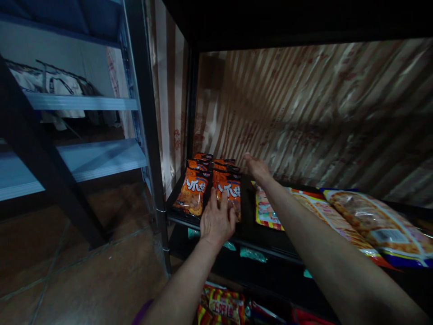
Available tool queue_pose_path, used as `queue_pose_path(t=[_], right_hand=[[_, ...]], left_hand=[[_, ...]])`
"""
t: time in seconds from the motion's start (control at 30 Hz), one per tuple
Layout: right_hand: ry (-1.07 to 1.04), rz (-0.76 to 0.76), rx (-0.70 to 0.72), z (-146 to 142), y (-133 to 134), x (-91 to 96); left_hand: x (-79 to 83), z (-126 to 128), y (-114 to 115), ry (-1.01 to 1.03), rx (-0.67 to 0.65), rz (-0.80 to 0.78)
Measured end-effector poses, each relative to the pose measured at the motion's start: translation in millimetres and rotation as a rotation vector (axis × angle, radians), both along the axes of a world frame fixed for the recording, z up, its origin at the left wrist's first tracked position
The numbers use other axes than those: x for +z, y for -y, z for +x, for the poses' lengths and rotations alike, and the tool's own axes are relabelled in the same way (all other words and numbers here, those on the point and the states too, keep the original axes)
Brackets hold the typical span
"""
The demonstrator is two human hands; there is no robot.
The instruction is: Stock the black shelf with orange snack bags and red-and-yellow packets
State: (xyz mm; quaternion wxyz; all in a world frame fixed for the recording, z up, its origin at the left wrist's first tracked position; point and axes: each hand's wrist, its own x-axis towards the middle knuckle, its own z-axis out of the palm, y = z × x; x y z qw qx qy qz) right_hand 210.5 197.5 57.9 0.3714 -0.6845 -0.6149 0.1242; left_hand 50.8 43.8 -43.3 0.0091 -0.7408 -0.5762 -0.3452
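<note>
My left hand (pixel 216 223) lies with its fingers stretched over the lower front of an orange snack bag (pixel 227 180), touching it. Another orange snack bag (pixel 192 192) of the same kind stands just left of it, with several more behind in two rows. My right hand (pixel 259 169) reaches over the shelf toward the back, a little right of the rear orange bags and apart from them. No item shows in it, and its fingers look extended, though partly hidden. Below its forearm lies a yellow-edged colourful bag (pixel 267 210).
Large snack bags (pixel 379 221) lie along the right of the black shelf (pixel 248 216). Green packets (pixel 253 254) and red-yellow snack bags (pixel 226 307) sit on lower levels. A striped curtain (pixel 304 113) hangs behind. On the left stands a blue shelving rack (pixel 101 158).
</note>
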Motion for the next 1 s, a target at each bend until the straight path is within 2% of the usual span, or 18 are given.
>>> queue_pose_path(t=[0.1,0.23,0.33,0.47,0.6,0.7,0.8,1.0], right_hand=[[0.17,0.007,0.007,-9,29,12.8],[0.326,0.105,0.175,-40,52,11.7],[0.275,0.226,0.077,-56,67,-4.6],[0.177,0.302,-0.004,-56,97,-38.2],[0.055,0.247,-0.048,-52,128,-71.1],[-0.061,0.164,-0.043,-54,137,-86.3],[-0.148,0.121,-0.034,-58,138,-90.4],[-0.222,0.035,-0.047,-65,136,-80.1]], left_hand=[[-0.1,-1,1,0.006,-0.004,0.024],[-1.1,-2,0,0.014,0.002,0.043],[-1.8,-2,0,0.003,0.013,0.035],[-4.1,-2,0,-0.035,0.021,0.105],[-5.8,0,1,-0.011,0.032,0.154],[-0.8,4,2,0.097,0.074,0.133],[10.1,7,-1,0.207,0.097,0.062],[29.5,6,-14,0.348,0.091,-0.164]])
